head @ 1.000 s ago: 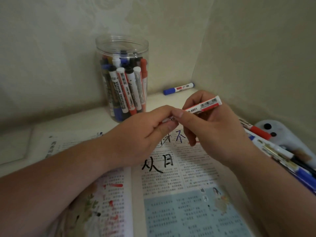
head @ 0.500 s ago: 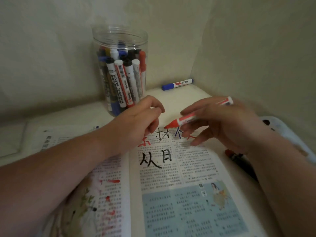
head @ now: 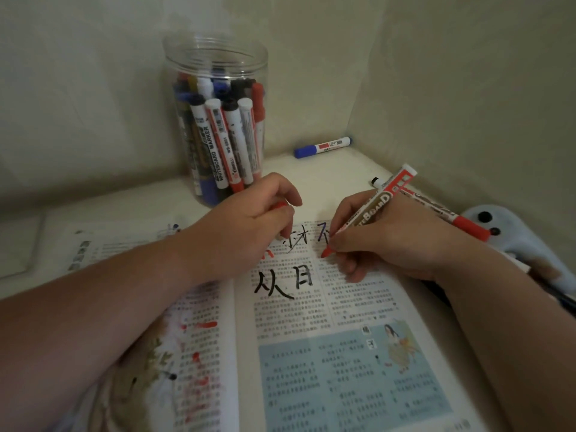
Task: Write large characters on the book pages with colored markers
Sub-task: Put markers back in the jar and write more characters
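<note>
An open book (head: 311,353) lies in front of me, its right page bearing large black, blue and red characters near the top. My right hand (head: 383,241) grips an uncapped red whiteboard marker (head: 371,213) like a pen, its red tip touching the right page below the blue character. My left hand (head: 249,226) rests on the book's top near the spine, fingers curled round the red marker cap (head: 280,205), which shows only partly.
A clear plastic jar (head: 218,120) full of markers stands behind the book. A blue-capped marker (head: 324,147) lies by the wall corner. More markers (head: 452,216) and a light blue plush case (head: 511,238) lie at the right.
The cap came off the red marker and stayed in my left hand. My right hand turned the marker into a writing grip and lowered its tip onto the right page.
</note>
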